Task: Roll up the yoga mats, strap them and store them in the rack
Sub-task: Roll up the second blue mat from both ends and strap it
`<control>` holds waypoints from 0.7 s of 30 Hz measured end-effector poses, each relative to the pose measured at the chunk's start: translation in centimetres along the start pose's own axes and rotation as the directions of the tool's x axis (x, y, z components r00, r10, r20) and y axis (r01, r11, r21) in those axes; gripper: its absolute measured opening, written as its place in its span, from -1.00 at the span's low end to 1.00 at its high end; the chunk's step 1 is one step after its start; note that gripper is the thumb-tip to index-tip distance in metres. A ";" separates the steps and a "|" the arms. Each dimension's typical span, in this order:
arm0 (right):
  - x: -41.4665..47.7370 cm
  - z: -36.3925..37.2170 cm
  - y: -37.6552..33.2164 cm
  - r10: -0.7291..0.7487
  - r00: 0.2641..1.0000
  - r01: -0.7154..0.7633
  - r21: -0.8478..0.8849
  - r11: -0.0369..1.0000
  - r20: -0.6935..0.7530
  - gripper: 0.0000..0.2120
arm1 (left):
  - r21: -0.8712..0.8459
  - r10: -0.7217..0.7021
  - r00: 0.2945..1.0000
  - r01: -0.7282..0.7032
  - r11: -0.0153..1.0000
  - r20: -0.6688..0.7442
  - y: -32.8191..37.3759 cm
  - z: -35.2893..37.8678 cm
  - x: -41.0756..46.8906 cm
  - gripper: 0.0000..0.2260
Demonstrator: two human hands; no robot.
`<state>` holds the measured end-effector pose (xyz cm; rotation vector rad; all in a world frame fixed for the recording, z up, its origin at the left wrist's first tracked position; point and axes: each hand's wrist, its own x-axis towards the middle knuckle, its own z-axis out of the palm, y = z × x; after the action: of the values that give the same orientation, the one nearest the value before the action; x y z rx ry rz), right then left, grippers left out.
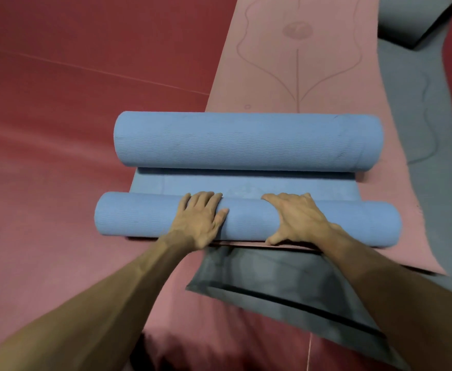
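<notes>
Near roll: ribbed blue foam yoga mat (251, 223), lying crosswise under both palms, long axis left to right.
Left hand (200, 218): pressed flat left of centre, fingers (206, 199) spread over the top, gripping nothing.
Right hand (297, 218): the same right of centre, thumb on the near side.
Ahead: a short flat blue strip (246, 183), then a parallel second roll (246, 141) just beyond the fingertips.
Underneath: smooth pink mat (297, 62), grey mat (273, 277).
Likely next: an even push away from the body.

Nothing here can be read. The pink yoga mat (353, 97) carries only a thin line drawing (297, 76) and a round emblem (297, 30), too blurred for letters.
</notes>
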<state>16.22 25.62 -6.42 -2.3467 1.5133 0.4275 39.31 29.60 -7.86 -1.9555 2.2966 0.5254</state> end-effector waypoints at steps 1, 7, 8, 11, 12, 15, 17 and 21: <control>-0.7 0.3 -0.1 -0.002 1.000 0.002 -0.002 1.000 0.001 -0.06 | -0.005 0.000 1.000 0.000 1.000 -0.008 0.3 0.4 -1.2 -0.23; -4.2 1.1 -0.9 0.021 0.997 -0.030 0.115 0.993 0.077 -0.05 | -0.061 -0.012 1.000 0.013 0.998 0.027 0.9 0.8 -5.8 -0.26; -4.8 1.1 -0.9 0.018 0.996 -0.031 0.143 0.989 0.092 -0.06 | -0.060 -0.019 0.999 0.021 0.998 0.034 1.1 0.7 -6.2 -0.29; -6.4 2.0 -1.4 0.002 0.984 -0.040 0.204 0.978 0.179 -0.03 | -0.090 -0.035 0.992 0.046 0.995 0.124 1.3 1.4 -7.2 -0.45; -6.8 2.6 -1.7 0.002 0.981 -0.042 0.201 0.979 0.194 -0.01 | -0.088 -0.031 0.988 0.044 0.995 0.150 1.3 1.9 -7.6 -0.40; -7.3 4.0 -2.2 0.014 0.986 -0.047 0.195 0.980 0.169 0.00 | -0.047 -0.024 0.984 0.033 0.998 0.178 1.1 3.3 -8.1 -0.21; -7.2 4.3 -2.0 0.016 0.987 -0.051 0.219 0.974 0.157 0.02 | -0.038 -0.026 0.985 0.033 0.999 0.168 1.0 3.7 -7.8 -0.19; -7.2 4.7 -1.6 -0.016 0.991 -0.008 0.177 0.984 0.131 0.05 | -0.017 -0.013 0.990 0.016 1.000 0.140 0.8 3.6 -7.0 -0.20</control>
<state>14.49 34.14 -7.58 -2.1417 1.4240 0.4197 39.27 37.41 -9.15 -1.8771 2.1992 0.6616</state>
